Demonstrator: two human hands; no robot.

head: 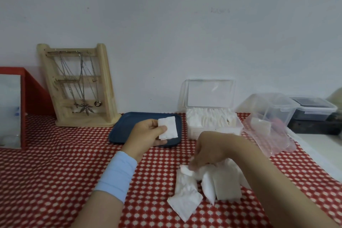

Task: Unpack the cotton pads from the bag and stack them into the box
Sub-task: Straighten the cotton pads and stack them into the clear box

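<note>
Pinching one cotton pad (168, 128) between thumb and fingers, our left hand (148, 134) hovers over the blue tray (118, 133). Our right hand (209, 151) reaches down into the loose pile of pads (218, 183) on the red checked cloth (55, 172); its fingertips pinch a pad corner, partly hidden and blurred. Beyond those fingers, the clear box (212, 126) stands open, pads inside. Right of it, the pink bag (268, 133) lies crumpled, contents unclear.

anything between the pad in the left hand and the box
Nothing visible. The left hand holds the pad above the blue tray, and the box sits just to its right with its lid up.
</note>
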